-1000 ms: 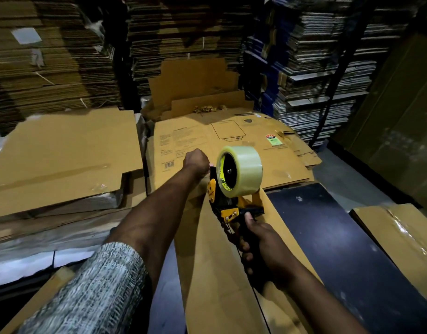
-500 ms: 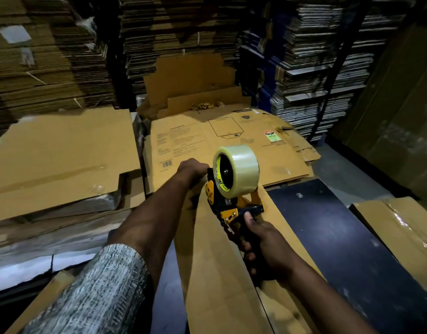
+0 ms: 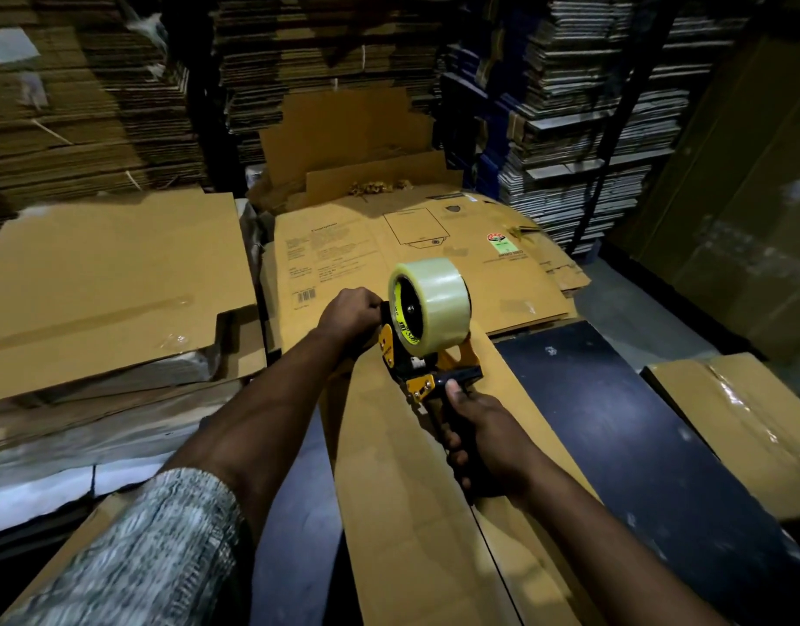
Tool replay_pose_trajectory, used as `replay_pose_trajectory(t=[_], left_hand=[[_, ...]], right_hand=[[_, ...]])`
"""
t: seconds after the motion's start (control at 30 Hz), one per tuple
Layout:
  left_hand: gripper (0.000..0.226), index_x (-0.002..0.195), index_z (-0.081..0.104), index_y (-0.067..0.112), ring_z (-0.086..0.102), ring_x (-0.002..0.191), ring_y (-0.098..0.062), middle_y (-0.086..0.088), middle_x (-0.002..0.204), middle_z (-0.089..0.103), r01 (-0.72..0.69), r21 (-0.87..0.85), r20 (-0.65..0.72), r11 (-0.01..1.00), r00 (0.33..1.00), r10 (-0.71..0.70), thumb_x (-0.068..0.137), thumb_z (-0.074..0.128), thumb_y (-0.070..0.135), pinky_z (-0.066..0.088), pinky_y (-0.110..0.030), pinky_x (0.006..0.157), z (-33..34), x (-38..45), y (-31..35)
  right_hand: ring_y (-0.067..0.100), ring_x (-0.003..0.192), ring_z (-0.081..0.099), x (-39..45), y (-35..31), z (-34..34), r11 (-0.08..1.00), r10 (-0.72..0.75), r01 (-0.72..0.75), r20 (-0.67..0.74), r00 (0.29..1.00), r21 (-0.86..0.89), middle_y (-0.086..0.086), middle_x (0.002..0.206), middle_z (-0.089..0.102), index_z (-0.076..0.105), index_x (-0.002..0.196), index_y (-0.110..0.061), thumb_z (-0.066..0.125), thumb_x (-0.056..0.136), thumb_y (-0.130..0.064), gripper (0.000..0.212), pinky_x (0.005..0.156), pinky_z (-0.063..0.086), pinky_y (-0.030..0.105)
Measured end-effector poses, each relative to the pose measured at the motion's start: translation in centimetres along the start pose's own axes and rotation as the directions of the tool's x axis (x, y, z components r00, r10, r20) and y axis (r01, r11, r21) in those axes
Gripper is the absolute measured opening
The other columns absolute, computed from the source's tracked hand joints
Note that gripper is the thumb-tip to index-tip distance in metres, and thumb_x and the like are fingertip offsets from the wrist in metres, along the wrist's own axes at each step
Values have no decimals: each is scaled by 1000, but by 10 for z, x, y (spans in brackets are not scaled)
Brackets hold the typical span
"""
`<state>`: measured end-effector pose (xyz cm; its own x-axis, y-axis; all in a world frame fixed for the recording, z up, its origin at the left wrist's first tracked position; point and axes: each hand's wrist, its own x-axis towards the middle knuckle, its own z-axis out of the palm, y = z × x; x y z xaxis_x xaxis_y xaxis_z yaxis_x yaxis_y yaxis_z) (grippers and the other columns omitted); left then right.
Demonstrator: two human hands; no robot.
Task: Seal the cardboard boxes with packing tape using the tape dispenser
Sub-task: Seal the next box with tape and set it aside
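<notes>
A yellow and black tape dispenser [image 3: 409, 361] with a roll of clear tape [image 3: 436, 305] stands on the far end of a long flat cardboard box [image 3: 402, 512] in front of me. My right hand [image 3: 483, 438] grips the dispenser's black handle. My left hand [image 3: 350, 314] is curled at the dispenser's front left side, by the box's far end; what its fingers hold is hidden. A dark seam runs down the box below my right hand.
Flattened printed cardboard [image 3: 389, 259] lies beyond the box, and another flat stack [image 3: 104, 282] sits to the left. A black board [image 3: 637, 445] lies right of the box, with a taped carton [image 3: 741, 413] past it. Tall stacks of cardboard fill the back.
Both hands and the dispenser have drawn slightly nearer to me along the box. The grips look unchanged.
</notes>
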<state>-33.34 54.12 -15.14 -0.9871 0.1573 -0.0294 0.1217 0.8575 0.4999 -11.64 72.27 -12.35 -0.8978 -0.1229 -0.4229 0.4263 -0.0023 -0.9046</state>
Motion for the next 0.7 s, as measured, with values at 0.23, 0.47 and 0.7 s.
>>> replay_pose_trajectory(t=[0.23,0.47,0.7], left_hand=[[29,92,73,15,63,82,-28,-9,90,69,-79,108,-90,991,992,89,98,50,32,49,-36,66,5,-13,3],[32,124,62,29,55,110,-16,5,127,61,-554,46,-69,831,828,556,94,56,22,46,-31,82,18,-80,8],[69,156,28,27,18,151,-22,1,164,21,-503,401,361,766,855,372,90,27,48,16,-48,119,18,-56,-2]], right_hand=[[18,48,33,-45,30,-10,999,35,-35,4,999,29,6,66,40,48,92,-6,47,99,-55,49,48,30,30],[19,47,28,-67,31,-9,995,42,-40,-21,999,88,8,65,35,46,88,-11,48,99,-49,40,48,23,31],[19,48,33,-51,26,-4,999,42,-43,-44,998,-1,6,63,39,54,94,-7,42,102,-50,45,46,28,30]])
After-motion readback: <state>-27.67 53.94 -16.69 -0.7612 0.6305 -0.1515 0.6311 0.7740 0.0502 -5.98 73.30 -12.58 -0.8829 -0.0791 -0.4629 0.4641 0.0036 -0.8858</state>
